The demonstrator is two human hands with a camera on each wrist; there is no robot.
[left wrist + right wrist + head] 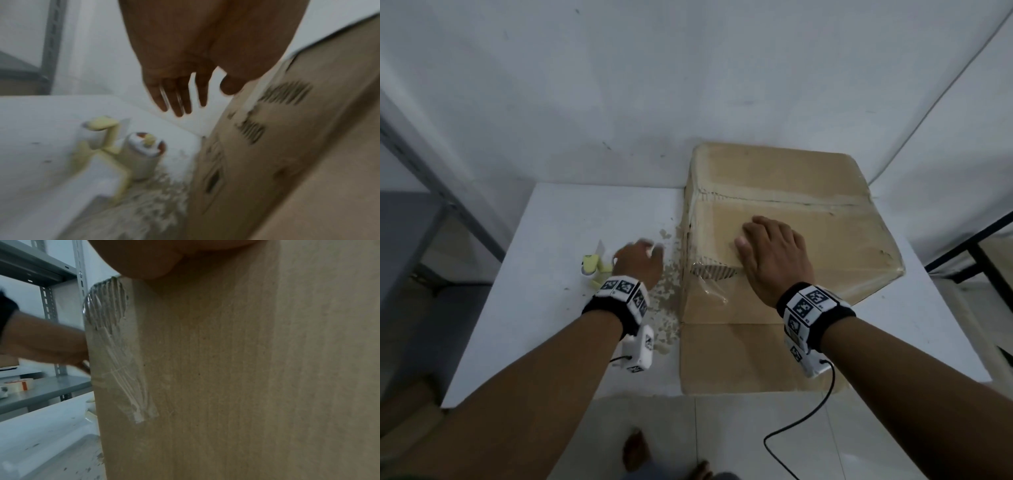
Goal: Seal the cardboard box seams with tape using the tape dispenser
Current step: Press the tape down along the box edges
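Observation:
A worn cardboard box (791,212) stands on the white table (558,222), its top seam covered with clear tape (774,200). My right hand (774,250) lies flat and open on the box top near its left edge, over a torn patch with wrinkled tape (115,340). A pale yellow tape dispenser (594,265) with a roll of clear tape (144,151) lies on the table left of the box. My left hand (642,258) hovers just right of the dispenser, fingers (179,100) straight and apart, holding nothing; it is blurred.
Cardboard crumbs (664,294) litter the table beside the box's left side. A grey metal shelf (41,389) stands to the left with a spare tape roll (20,385) on it. White walls close in behind. A cable (808,421) hangs from my right wrist.

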